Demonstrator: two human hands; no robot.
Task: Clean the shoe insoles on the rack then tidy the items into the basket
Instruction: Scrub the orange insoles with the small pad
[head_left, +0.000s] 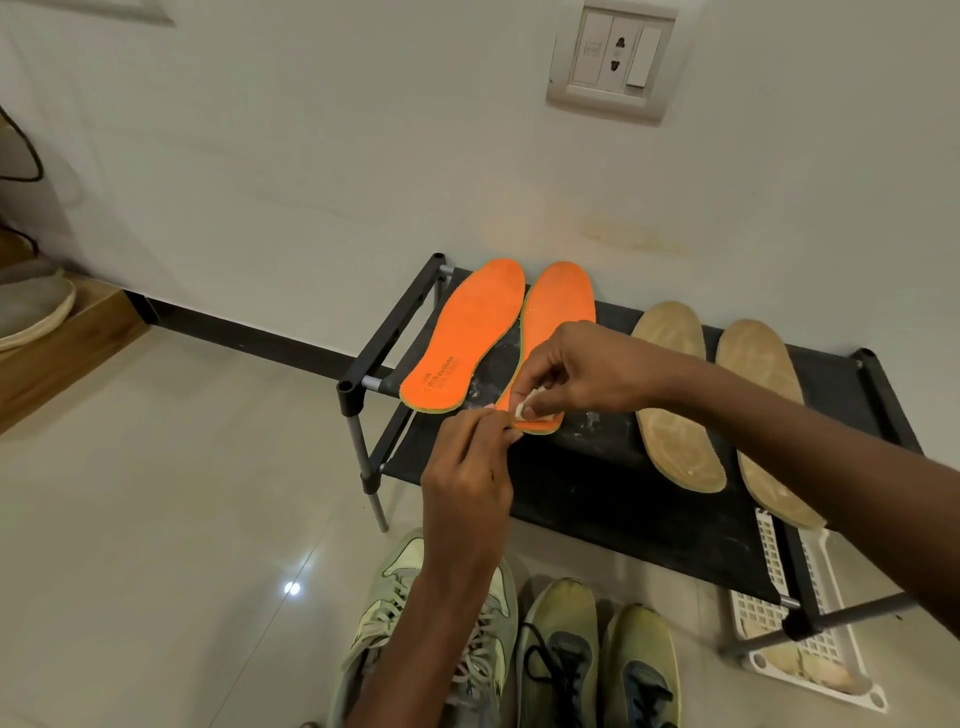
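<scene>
The second orange insole (558, 306) lies on the black rack (597, 467), beside its mate (467, 332). My right grip (576, 371) pinches a small white wad (524, 408) at its heel; my left grip (467, 467) pinches that heel's edge.

A home entryway or hall corner is shown. A low black shoe rack (597, 467) is set against a plain white wall (311, 182) fitted with a socket plate (613, 57), and worn sneakers (556, 660) are lined up on the glossy tiled floor (156, 519). A wooden step (62, 353) is seen at the left.
</scene>
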